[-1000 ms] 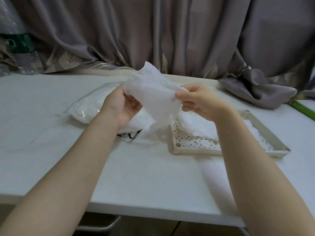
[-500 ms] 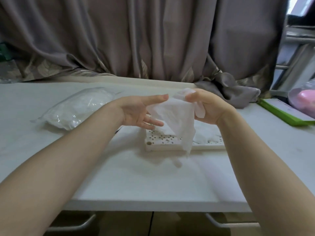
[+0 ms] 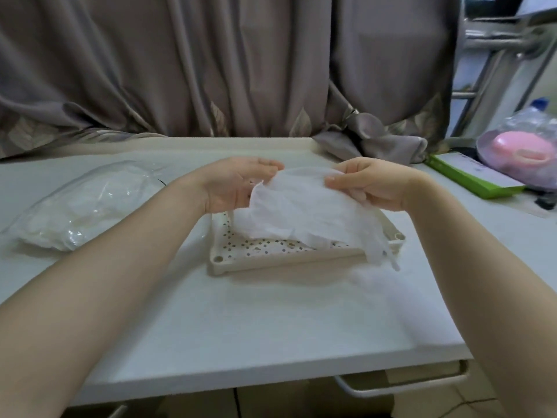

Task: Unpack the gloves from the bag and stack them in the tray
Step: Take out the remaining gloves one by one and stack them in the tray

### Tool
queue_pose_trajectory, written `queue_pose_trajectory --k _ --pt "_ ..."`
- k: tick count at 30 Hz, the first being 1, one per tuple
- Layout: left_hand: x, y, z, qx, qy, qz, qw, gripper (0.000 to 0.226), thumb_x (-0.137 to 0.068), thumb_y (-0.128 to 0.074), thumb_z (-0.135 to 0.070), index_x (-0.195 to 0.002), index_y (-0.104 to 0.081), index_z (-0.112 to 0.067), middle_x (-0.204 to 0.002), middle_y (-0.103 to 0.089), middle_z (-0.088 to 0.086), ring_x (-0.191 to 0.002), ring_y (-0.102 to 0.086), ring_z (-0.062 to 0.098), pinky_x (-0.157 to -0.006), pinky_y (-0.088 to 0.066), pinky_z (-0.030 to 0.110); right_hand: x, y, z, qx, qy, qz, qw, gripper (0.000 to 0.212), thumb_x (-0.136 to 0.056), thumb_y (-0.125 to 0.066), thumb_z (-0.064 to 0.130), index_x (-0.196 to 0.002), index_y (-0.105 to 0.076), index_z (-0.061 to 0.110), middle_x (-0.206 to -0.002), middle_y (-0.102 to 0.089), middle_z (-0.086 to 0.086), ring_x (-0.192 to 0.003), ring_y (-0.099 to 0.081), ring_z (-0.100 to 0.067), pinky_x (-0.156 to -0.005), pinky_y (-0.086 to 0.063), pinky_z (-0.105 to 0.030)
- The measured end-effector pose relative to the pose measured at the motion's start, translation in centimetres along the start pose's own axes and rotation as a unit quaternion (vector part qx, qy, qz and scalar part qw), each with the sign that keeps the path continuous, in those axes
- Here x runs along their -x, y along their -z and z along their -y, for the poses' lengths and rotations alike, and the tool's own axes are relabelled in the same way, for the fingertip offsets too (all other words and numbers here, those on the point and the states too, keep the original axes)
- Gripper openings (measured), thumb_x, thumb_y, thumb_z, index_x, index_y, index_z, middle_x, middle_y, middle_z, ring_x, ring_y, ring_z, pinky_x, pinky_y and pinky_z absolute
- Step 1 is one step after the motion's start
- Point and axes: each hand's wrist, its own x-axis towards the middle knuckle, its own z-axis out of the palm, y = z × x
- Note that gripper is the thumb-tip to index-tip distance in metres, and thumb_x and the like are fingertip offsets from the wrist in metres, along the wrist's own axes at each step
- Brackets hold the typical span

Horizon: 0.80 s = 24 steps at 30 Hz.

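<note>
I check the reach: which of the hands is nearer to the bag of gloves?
Left. The left hand is just right of the bag; the right hand is farther right, over the tray.

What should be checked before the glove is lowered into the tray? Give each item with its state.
1. Right hand pinches the glove: ok.
2. Left hand grips the glove's other edge: cannot tell; fingers at the edge, contact unclear.
3. Glove held over the tray: ok.
4. Glove spread flat: not ok; its right end droops past the tray's right rim.
5. Gloves already in tray lie neatly: cannot tell, hidden under the held glove.
6. Bag clear of the tray: ok, lying to its left.
</note>
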Motion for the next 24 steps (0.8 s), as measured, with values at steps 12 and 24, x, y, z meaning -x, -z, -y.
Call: queue_pose_trajectory --k 12,24 --pt "-4.7 1.0 -2.8 -0.316 -0.301 -0.229 0.87 0.015 -0.085 -0.061 0.0 -0.095 -0.064 -0.011 -0.079 -0.061 -0.007 -0.069 -0.054 -0.003 -0.072 -0.044 0.009 -3.9 3.8 1.8 0.458 0.193 -0.411 0.764 0.018 -0.085 -0.053 0.009 -0.095 -0.068 0.01 -0.09 -0.067 -0.008 -0.086 -0.059 -0.027 -0.072 -0.046 -0.034" --pt "-1.0 2.9 4.7 -0.606 -0.222 -0.085 0.759 0.025 -0.083 -0.056 0.005 -0.09 -0.074 -0.011 -0.091 -0.059 -0.006 -0.085 -0.06 0.018 -0.081 -0.045 0.031 -2.4 -1.1 -5.9 0.58 0.128 -0.212 0.776 0.019 -0.092 -0.053 0.013 -0.098 -0.07 0.009 -0.099 -0.061 -0.007 -0.097 -0.055 -0.029 -0.071 -0.037 -0.03"
